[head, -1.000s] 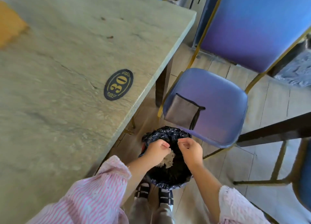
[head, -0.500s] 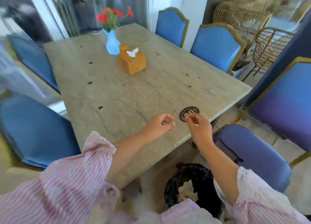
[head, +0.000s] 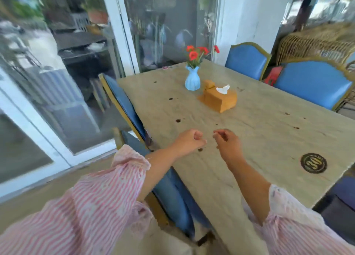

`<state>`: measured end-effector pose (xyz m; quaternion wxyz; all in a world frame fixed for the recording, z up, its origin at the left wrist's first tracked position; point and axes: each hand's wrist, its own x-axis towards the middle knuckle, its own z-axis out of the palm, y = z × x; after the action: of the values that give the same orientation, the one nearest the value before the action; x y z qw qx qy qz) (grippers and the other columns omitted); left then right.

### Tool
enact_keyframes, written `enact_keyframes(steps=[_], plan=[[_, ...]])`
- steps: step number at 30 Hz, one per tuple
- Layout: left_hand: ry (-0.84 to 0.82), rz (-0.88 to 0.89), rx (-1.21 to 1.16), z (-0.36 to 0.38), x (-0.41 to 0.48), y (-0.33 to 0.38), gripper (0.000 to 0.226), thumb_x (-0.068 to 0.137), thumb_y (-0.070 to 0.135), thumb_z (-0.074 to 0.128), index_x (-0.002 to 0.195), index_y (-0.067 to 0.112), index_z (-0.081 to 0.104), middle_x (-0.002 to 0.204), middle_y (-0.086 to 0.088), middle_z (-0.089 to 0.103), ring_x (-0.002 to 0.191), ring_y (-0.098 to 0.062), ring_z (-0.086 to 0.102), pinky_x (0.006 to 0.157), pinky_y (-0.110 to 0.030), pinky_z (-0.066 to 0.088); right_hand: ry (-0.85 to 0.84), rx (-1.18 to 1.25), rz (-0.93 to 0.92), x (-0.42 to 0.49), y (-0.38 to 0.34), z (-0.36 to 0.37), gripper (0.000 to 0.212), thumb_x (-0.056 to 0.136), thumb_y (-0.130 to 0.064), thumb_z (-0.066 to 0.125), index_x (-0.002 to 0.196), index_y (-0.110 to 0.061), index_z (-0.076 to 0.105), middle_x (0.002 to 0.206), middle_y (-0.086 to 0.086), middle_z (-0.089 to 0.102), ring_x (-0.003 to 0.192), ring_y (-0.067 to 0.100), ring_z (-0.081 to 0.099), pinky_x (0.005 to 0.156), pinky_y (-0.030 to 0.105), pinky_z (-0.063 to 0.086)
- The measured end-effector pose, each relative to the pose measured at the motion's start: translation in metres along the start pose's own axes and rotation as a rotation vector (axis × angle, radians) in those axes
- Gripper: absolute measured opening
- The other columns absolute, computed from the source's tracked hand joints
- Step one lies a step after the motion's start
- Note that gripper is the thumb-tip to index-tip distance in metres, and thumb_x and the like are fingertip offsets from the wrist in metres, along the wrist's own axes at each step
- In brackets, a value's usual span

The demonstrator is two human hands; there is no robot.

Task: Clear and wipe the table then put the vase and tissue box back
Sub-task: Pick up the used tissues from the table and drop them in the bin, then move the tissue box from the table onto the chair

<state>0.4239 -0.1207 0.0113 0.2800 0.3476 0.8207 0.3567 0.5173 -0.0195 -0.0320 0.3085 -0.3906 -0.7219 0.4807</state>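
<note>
Head view: within the last second both hands have been lifted from the black-lined bin under the table edge and are now held over the near part of the table [head: 249, 139], the left hand [head: 189, 142] and right hand [head: 226, 143] loosely curled with seemingly nothing gripped, though blur leaves this uncertain. Rubbish appears dealt with, so wiping is judged next; dark spots remain, and the vase [head: 192, 79] and tissue box [head: 220, 99] stand together toward the far end. On a dark oval plaque [head: 313, 163] near the right corner, "30" can be read.
</note>
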Motion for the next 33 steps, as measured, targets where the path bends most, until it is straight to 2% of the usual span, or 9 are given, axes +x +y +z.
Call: enact_keyframes(steps=[3, 6, 11, 14, 16, 19, 26, 29, 33], plan=[[-0.02, -0.009, -0.028, -0.043, 0.005, -0.024, 0.043, 0.09, 0.025, 0.06, 0.128, 0.007, 0.052, 0.13, -0.012, 0.056, 0.12, -0.024, 0.055, 0.094, -0.027, 0.043, 0.008, 0.015, 0.044, -0.003, -0.016, 0.046, 0.02, 0.091, -0.015, 0.054, 0.106, -0.008, 0.066, 0.095, 0.006, 0.066, 0.084, 0.017, 0.059, 0.075, 0.036, 0.055], [-0.051, -0.008, -0.029, -0.077, 0.018, -0.043, 0.043, 0.091, 0.028, 0.058, 0.128, 0.007, 0.052, 0.131, -0.013, 0.055, 0.12, -0.026, 0.054, 0.101, -0.033, 0.042, 0.003, 0.007, 0.083, 0.001, -0.025, 0.08, 0.019, 0.09, -0.018, 0.055, 0.104, -0.013, 0.066, 0.086, -0.002, 0.062, 0.083, 0.019, 0.059, 0.081, 0.041, 0.052], [-0.079, 0.011, -0.031, -0.113, 0.066, -0.056, 0.044, 0.09, 0.031, 0.059, 0.126, 0.009, 0.053, 0.129, -0.011, 0.056, 0.118, -0.024, 0.056, 0.099, -0.033, 0.043, 0.047, -0.037, 0.126, 0.033, -0.034, 0.111, 0.019, 0.093, -0.022, 0.051, 0.107, -0.018, 0.064, 0.093, -0.002, 0.062, 0.086, 0.019, 0.059, 0.062, 0.026, 0.043], [-0.097, 0.032, -0.026, -0.123, 0.107, -0.055, 0.041, 0.089, 0.028, 0.06, 0.123, 0.007, 0.055, 0.127, -0.012, 0.059, 0.116, -0.025, 0.058, 0.096, -0.032, 0.045, 0.09, -0.001, 0.154, 0.065, -0.032, 0.128, 0.02, 0.093, -0.022, 0.052, 0.108, -0.018, 0.064, 0.098, -0.001, 0.063, 0.092, 0.02, 0.06, 0.081, 0.038, 0.052], [-0.092, 0.039, -0.047, -0.128, 0.134, -0.055, 0.039, 0.089, 0.025, 0.061, 0.122, 0.006, 0.056, 0.125, -0.014, 0.06, 0.115, -0.027, 0.059, 0.095, -0.032, 0.046, 0.121, 0.032, 0.167, 0.091, -0.027, 0.14, 0.019, 0.092, -0.02, 0.052, 0.106, -0.016, 0.065, 0.097, -0.001, 0.064, 0.092, 0.02, 0.06, 0.087, 0.045, 0.053], [-0.121, 0.018, -0.036, -0.135, 0.169, -0.056, 0.039, 0.089, 0.025, 0.06, 0.123, 0.007, 0.055, 0.125, -0.012, 0.059, 0.115, -0.027, 0.059, 0.095, -0.034, 0.046, 0.181, 0.08, 0.221, 0.122, -0.022, 0.154, 0.019, 0.091, -0.016, 0.053, 0.104, -0.013, 0.066, 0.094, 0.002, 0.065, 0.09, 0.022, 0.061, 0.086, 0.048, 0.053], [-0.219, -0.038, -0.052, -0.128, 0.251, -0.058, 0.033, 0.088, 0.026, 0.06, 0.117, 0.011, 0.057, 0.122, -0.01, 0.061, 0.112, -0.027, 0.06, 0.1, -0.041, 0.048, 0.272, 0.152, 0.391, 0.169, -0.008, 0.17, 0.019, 0.091, -0.013, 0.05, 0.104, -0.011, 0.064, 0.084, -0.003, 0.06, 0.082, 0.019, 0.057, 0.082, 0.044, 0.052], [-0.26, -0.036, -0.07, -0.112, 0.29, -0.053, 0.034, 0.087, 0.029, 0.06, 0.116, 0.013, 0.057, 0.121, -0.008, 0.061, 0.112, -0.026, 0.06, 0.101, -0.043, 0.047, 0.385, 0.186, 0.462, 0.196, 0.0, 0.167, 0.02, 0.091, -0.012, 0.049, 0.103, -0.011, 0.064, 0.083, -0.001, 0.06, 0.081, 0.021, 0.057, 0.08, 0.044, 0.053], [-0.291, -0.009, -0.074, -0.088, 0.34, -0.041, 0.036, 0.089, 0.029, 0.057, 0.12, 0.011, 0.055, 0.125, -0.011, 0.06, 0.115, -0.028, 0.057, 0.101, -0.037, 0.045, 0.604, 0.22, 0.511, 0.237, 0.015, 0.154, 0.013, 0.089, -0.015, 0.05, 0.092, -0.018, 0.062, 0.087, 0.003, 0.062, 0.092, 0.031, 0.062, 0.086, 0.05, 0.053]])
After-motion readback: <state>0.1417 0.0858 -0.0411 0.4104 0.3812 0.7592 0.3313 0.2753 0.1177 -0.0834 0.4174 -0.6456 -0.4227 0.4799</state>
